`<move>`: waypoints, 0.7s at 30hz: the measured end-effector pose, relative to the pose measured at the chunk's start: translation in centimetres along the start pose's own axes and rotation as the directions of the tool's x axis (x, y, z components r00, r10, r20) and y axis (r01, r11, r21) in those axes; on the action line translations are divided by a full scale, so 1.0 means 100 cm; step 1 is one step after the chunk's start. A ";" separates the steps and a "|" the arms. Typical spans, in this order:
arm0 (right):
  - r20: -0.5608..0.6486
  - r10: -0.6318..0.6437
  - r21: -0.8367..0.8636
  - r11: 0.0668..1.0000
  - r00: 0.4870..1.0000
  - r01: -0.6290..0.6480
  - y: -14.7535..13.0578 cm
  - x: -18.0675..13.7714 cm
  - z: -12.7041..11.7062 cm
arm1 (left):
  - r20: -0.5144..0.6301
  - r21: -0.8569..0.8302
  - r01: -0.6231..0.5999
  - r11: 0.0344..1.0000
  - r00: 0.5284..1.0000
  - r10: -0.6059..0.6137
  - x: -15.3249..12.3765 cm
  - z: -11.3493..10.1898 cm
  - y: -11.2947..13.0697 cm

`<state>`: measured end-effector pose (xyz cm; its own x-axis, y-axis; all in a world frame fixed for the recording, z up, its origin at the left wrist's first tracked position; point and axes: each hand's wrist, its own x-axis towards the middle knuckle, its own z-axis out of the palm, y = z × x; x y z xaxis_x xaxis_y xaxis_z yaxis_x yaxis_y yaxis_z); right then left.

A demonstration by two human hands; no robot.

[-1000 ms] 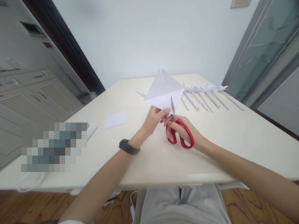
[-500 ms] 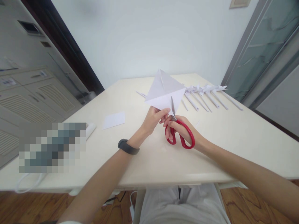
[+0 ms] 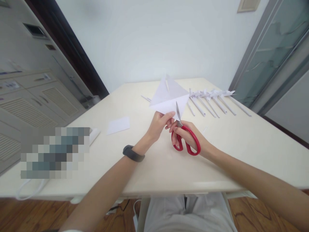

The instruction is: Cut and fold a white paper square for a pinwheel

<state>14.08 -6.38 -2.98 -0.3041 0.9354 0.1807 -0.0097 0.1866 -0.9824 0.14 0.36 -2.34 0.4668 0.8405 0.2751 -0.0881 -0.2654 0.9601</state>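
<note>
My left hand (image 3: 159,124) pinches the lower edge of a folded white paper triangle (image 3: 169,96) held up above the cream table (image 3: 149,167). A short slit shows near the triangle's top. My right hand (image 3: 190,137) grips red-handled scissors (image 3: 184,141), fingers through the loops. The steel blades point up into the paper's lower edge, just right of my left fingers. A dark band sits on my left wrist.
A row of several rolled white paper sticks (image 3: 212,100) lies at the table's far right. A small white paper sheet (image 3: 118,125) rests at the left. A blurred patch (image 3: 54,153) covers the table's left corner. Cabinets stand left, a glass door right.
Hands, paper and scissors stay nearly in place; the paper triangle has tipped slightly lower and flatter. The view shifted a little.
</note>
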 end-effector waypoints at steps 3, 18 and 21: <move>-0.002 0.008 0.011 1.000 1.000 -0.008 -0.001 -0.001 0.000 | 0.000 -0.008 0.002 1.000 1.000 -0.002 -0.001 0.001 0.002; -0.026 0.050 -0.020 0.999 0.998 -0.051 -0.004 -0.001 0.001 | -0.009 -0.004 0.010 1.000 1.000 -0.010 -0.001 0.002 0.000; -0.023 0.046 -0.034 0.998 0.999 -0.047 -0.004 -0.002 0.000 | -0.007 -0.006 0.008 1.000 1.000 -0.008 -0.001 0.002 0.000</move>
<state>14.13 -6.65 -2.62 -0.2820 0.9496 0.1365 0.0369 0.1529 -0.9876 0.28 0.23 -2.41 0.4613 0.8459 0.2675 -0.0893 -0.2557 0.9626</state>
